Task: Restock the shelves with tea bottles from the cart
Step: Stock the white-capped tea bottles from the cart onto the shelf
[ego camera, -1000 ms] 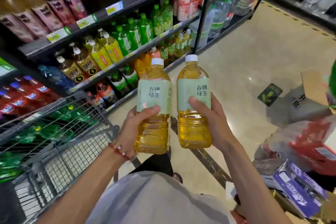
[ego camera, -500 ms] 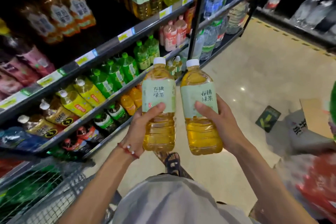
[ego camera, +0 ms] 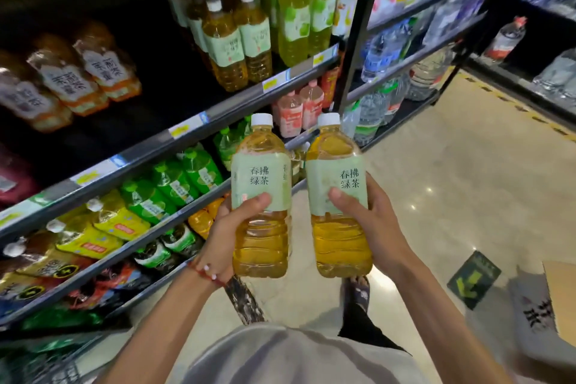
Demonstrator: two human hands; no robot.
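Note:
I hold two upright tea bottles with pale green labels and white caps side by side in front of me. My left hand [ego camera: 229, 235] grips the left tea bottle [ego camera: 261, 196] around its middle. My right hand [ego camera: 371, 227] grips the right tea bottle [ego camera: 338, 193] the same way. Matching tea bottles [ego camera: 237, 40] stand on the upper shelf [ego camera: 237, 103] at the left, above and beyond the bottles in my hands. The cart [ego camera: 40, 362] shows only as a blurred corner at the bottom left.
Lower shelves hold green and yellow drink bottles [ego camera: 174, 187]. A black upright post [ego camera: 358, 28] divides the shelving from a water-bottle section [ego camera: 389, 50]. A cardboard box [ego camera: 561, 299] and a floor arrow sticker [ego camera: 473, 279] lie at the right on the pale aisle floor.
My view has swung up and along the shelves, so the cart has slid out at the bottom left and the upper shelf with matching tea bottles has come into view. Both hands keep their grip.

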